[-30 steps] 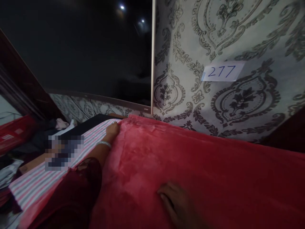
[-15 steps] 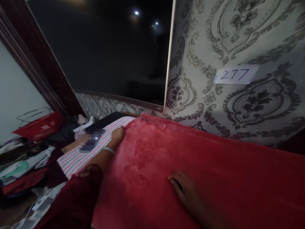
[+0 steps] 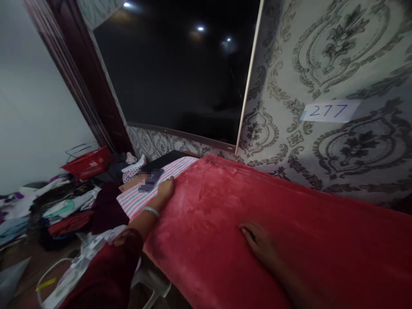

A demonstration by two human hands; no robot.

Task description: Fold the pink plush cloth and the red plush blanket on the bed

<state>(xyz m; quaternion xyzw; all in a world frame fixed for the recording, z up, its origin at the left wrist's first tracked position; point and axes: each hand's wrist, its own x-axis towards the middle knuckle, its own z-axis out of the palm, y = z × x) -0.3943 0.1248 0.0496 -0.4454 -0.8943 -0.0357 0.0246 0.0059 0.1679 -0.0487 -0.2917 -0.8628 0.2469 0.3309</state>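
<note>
Red plush blanket (image 3: 257, 223) covers the surface up to its wall edge. My left hand (image 3: 166, 189) lies flat at the blanket's left edge beside the striped cloth (image 3: 146, 198); my right hand (image 3: 259, 242) presses open-palmed near the front edge.

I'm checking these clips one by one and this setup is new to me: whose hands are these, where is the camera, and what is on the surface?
There is no machine here. A person wears a camera on the head, looking forward and down at their own two bare hands. The left hand, with a bangle at the wrist, rests at the edge of a red blanket beside a striped cloth. The right hand lies flat on the blanket. Neither hand holds anything. Behind is patterned wallpaper with a label reading 277.
</note>
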